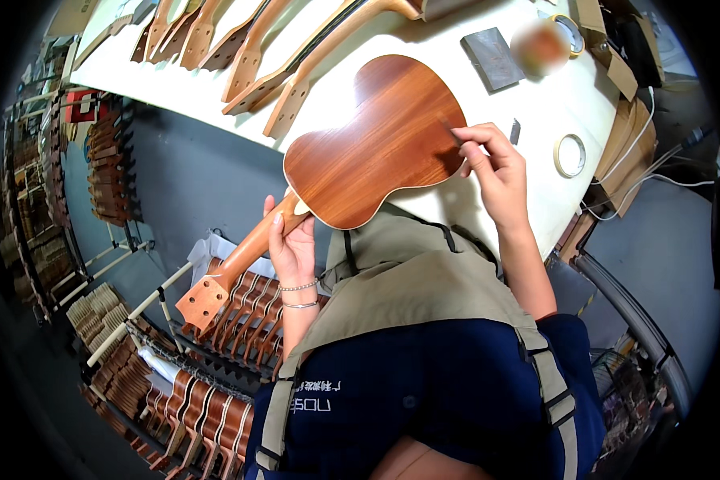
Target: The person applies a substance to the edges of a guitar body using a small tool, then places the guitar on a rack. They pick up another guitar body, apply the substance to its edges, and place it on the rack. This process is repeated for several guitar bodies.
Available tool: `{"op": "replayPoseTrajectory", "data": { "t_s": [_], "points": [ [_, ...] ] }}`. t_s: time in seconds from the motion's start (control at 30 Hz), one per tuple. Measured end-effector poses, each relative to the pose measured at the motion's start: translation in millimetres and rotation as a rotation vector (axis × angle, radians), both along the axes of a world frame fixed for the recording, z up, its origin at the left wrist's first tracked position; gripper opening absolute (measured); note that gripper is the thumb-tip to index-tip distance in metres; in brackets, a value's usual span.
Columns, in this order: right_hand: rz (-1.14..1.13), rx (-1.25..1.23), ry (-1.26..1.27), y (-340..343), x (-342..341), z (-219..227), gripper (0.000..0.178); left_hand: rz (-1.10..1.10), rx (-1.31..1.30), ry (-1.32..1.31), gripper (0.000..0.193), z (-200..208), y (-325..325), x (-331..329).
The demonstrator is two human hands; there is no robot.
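A small ukulele [380,132] lies back up, its glossy brown wooden body partly over the white table and its neck pointing toward the lower left. My left hand [292,244] is wrapped round the neck near the heel. The headstock [202,302] sticks out past the table's edge, with several peg holes in it. Over the body's right end, my right hand [494,164] pinches a small thin dark piece [450,128] between thumb and fingers. Its kind cannot be made out. Whether its tip touches the wood is unclear.
Several ukulele necks [244,68] lie at the table's far left. On the right are a dark grey block [492,60], a tape roll [570,155], another tape roll [568,34] and a small dark blade-like piece [515,131]. Racks of ukuleles [208,408] stand below left.
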State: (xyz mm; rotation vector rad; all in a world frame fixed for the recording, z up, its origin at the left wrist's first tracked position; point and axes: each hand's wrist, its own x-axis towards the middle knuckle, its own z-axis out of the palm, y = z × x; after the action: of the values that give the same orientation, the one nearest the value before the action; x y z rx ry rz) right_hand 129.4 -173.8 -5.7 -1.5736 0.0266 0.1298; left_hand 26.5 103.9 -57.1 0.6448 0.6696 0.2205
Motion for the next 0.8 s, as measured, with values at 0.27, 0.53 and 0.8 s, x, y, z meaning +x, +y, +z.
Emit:
{"op": "replayPoseTrajectory", "data": {
  "t_s": [0.27,0.53,0.8],
  "points": [
    [-0.23,0.172,0.3,-37.4,8.3,-54.3,0.016,0.007,-0.089,-0.029,0.044,-18.9,6.9,0.0],
    [-0.175,0.314,0.367,-32.1,3.8,-66.5,0.014,0.006,-0.193,-0.041,0.044,-31.5,13.1,-3.7],
    [-0.149,0.373,0.288,-26.8,-3.4,-62.0,0.012,0.016,-0.213,-0.019,0.042,-33.5,19.0,-1.7]
  ]
}}
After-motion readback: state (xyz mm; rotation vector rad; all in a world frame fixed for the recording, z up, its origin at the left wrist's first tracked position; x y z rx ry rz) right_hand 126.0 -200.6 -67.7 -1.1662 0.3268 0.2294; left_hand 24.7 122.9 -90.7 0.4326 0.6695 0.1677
